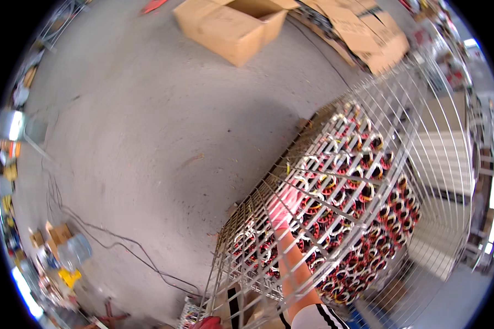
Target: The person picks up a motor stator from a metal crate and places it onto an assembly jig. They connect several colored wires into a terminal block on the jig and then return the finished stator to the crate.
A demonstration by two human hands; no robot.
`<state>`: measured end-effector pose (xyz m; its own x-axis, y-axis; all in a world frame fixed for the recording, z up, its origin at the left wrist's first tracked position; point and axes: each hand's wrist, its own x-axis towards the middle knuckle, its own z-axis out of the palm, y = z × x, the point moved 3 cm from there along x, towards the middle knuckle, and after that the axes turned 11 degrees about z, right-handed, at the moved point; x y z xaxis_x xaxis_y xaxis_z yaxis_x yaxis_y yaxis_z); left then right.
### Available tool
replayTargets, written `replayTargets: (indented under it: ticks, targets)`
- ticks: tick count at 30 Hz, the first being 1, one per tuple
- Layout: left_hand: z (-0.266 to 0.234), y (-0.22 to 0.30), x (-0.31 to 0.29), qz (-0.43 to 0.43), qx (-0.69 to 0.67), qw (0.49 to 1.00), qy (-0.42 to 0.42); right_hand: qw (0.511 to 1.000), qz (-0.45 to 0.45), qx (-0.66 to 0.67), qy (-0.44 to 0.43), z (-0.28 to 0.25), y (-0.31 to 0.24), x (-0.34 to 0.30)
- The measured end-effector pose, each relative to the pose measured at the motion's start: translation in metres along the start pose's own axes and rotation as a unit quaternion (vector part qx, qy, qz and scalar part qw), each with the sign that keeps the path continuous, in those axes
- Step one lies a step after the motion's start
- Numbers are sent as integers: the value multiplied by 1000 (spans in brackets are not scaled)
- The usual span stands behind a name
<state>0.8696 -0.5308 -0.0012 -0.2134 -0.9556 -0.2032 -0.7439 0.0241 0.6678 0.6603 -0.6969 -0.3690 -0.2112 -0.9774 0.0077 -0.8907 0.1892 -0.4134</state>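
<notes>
A large wire-mesh cage (362, 223) leans across the right half of the view. Inside it are piled many ring-shaped parts (362, 247) with dark centres and red and white wires, some with yellow, which look like motor stators. My right arm reaches in among them, and my right hand (285, 203), in a pinkish glove, is at the left part of the pile. Mesh bars and blur hide its fingers, so any hold on a ring is unclear. At the bottom edge my left hand (206, 323), in a red glove, shows only partly beside the cage's near corner.
An open cardboard box (225, 33) stands on the grey floor (148, 120) at the far side, with flattened cardboard (362, 33) to its right. Dark cables (121, 238) trail over the floor at left. A clear plastic jug (75, 251) and a yellow item (69, 277) lie at lower left.
</notes>
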Motion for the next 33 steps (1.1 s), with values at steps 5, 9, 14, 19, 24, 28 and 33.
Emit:
replayTargets:
  ticks: [5,9,14,19,24,28,33]
  targets:
    - [5,-5,-11,-14,-48,999,-4,998,-5,-65,17,18,1,-4]
    - [-6,-5,-3,-8,-69,997,-43,995,-26,-91,15,28,1,-6]
    - [-5,-10,-6,-21,-102,994,-15,994,-42,-105,11,31,1,-9]
    - [-8,-12,-6,-10,-110,994,-16,993,-49,-109,17,33,1,-8]
    - [-11,-12,1,14,-92,996,-1,993,-51,-97,36,31,-4,-2]
    - [4,-15,-14,44,-71,995,46,995,-50,-80,41,22,-15,-5]
    - [2,-9,-6,15,-35,999,10,996,-25,-57,65,-20,8,-10]
